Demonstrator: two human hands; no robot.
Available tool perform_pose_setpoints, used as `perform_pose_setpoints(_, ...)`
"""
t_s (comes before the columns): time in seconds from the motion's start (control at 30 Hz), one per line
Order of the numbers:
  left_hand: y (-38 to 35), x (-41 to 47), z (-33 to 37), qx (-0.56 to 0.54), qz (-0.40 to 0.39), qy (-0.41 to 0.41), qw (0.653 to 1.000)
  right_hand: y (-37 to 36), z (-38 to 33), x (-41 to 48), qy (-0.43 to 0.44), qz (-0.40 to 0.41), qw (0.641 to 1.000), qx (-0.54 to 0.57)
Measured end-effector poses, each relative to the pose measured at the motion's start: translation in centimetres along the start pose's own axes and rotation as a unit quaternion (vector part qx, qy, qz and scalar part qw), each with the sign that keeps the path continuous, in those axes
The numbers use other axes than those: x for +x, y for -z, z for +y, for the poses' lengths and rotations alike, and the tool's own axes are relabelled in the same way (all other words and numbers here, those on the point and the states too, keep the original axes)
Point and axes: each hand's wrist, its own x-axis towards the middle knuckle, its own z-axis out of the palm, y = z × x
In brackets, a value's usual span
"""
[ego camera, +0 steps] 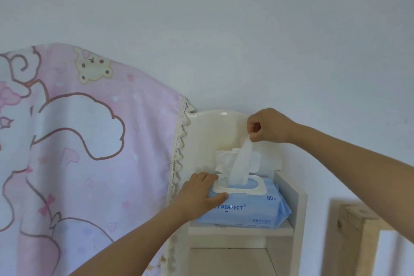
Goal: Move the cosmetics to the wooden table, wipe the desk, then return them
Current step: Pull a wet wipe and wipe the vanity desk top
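A blue pack of wet wipes [257, 206] lies on the top shelf of a cream shelf unit [240, 231]. Its white flip lid [226, 159] stands open. My left hand [201, 195] rests on the pack's left end, fingers spread over it and thumb against its front. My right hand [268, 125] is raised above the pack and pinches the top of a white wipe [240, 163], which stretches up out of the opening. No cosmetics are in view.
A pink cartoon-print cloth with lace trim [78, 152] hangs to the left of the shelf. A pale wall fills the background. A light wooden frame [358, 231] stands at the lower right. A lower shelf compartment [230, 262] opens beneath the pack.
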Motion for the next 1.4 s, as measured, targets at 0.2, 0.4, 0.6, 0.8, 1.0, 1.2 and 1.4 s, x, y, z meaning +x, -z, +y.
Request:
perform_pose_setpoints(0.2, -0.2, 0.1, -0.1, 0.013, -0.011, 0.001, 1.0, 1.9, -1.1, -0.1, -0.055, 0.141, 0.962, 0.229)
perform_pose_setpoints(0.4, -0.3, 0.0, -0.2, 0.015, -0.017, 0.003, 1.0, 4.0, -2.5, -0.2, -0.105, 0.201, 0.929, 0.292)
perform_pose_setpoints(0.6, -0.8, 0.0, -0.5, 0.009, -0.014, -0.001, 1.0, 6.8, -3.1, -1.5, -0.174, 0.29, 0.876, 0.344)
perform_pose_setpoints(0.8, -1.8, -1.1, -0.4, -0.029, 0.119, -0.019, 0.992, 7.5, -5.1, -5.9, -0.186, 0.172, 0.904, 0.344)
perform_pose_setpoints(1.0, -5.1, -6.8, -1.1, -0.207, 0.318, -0.121, 0.917, 2.5, -5.9, -12.5, -0.248, 0.017, 0.903, 0.349)
perform_pose_setpoints(1.2, -10.0, -13.8, -2.6, -0.214, 0.284, -0.115, 0.928, -5.7, -4.0, -19.3, -0.363, -0.101, 0.85, 0.368)
perform_pose_setpoints(1.4, -14.3, -20.3, -4.1, -0.172, 0.174, -0.015, 0.97, -14.8, -0.8, -25.4, -0.442, -0.198, 0.801, 0.351)
